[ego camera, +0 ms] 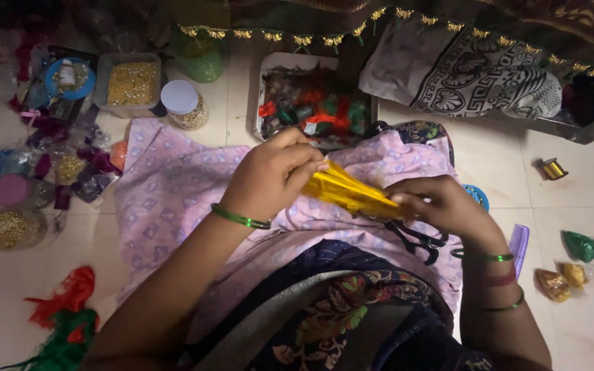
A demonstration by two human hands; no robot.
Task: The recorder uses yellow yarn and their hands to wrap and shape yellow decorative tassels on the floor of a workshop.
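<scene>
Head view looks down on both hands pinching a bundle of yellow thread (348,192) stretched between them over a pink cloth (173,185) on the lap. Left hand (269,175) grips one end with fingertips closed tight, wrist bent inward, green bangle (240,219) on the forearm. Right hand (441,206) clamps the other end. Black scissors (417,240) lie just under the right hand. Beyond sit a tray of coloured scraps (311,106), a box of gold beads (130,84) and a gold spool (553,168) on the floor.
</scene>
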